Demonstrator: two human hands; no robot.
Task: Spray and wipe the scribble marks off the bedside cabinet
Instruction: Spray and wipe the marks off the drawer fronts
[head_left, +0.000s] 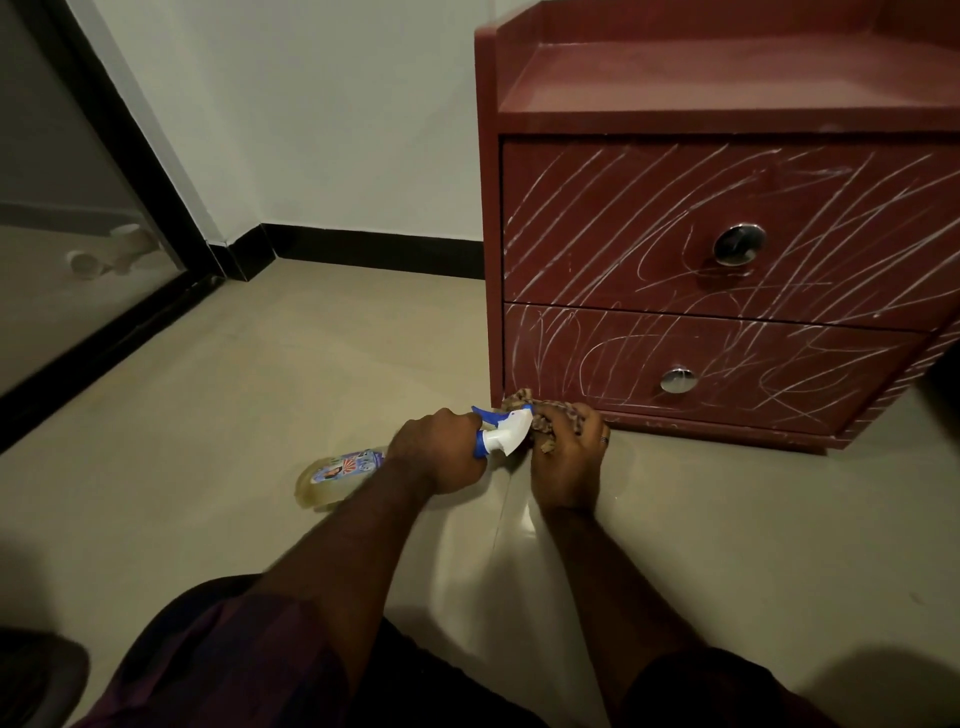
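You are sitting on a pale tiled floor (291, 364) in a dim corner, with a white wall (332, 114) and black skirting behind and a dark-framed glass door (78, 218) standing to the left. The bedside cabinet (727, 83) is standing on the floor ahead and to the right of you, close to the wall.

Your left hand (441, 452) is gripping the neck of the spray bottle (353, 470), which is lying nearly flat just above or on the floor, its blue-and-white trigger head (501, 434) pointing toward the cabinet's foot. Your right hand (569, 462) is clutching a bunched brown patterned cloth (540, 415) just beside the nozzle, at the lower left corner of the cabinet.

Judgement: you are gathering your tools; neither spraying nor wiping has begun. The next move calls for raising the bottle upright, aiming the nozzle at a drawer front, and keeping the cloth clear of the spray.

White scribble marks (597, 218) are covering both the upper drawer (831, 171) and the lower drawer (779, 410) from edge to edge, crossing around each round metal knob (738, 244). Marks are also showing on the right-hand side panel. No cleaned patch is showing anywhere.
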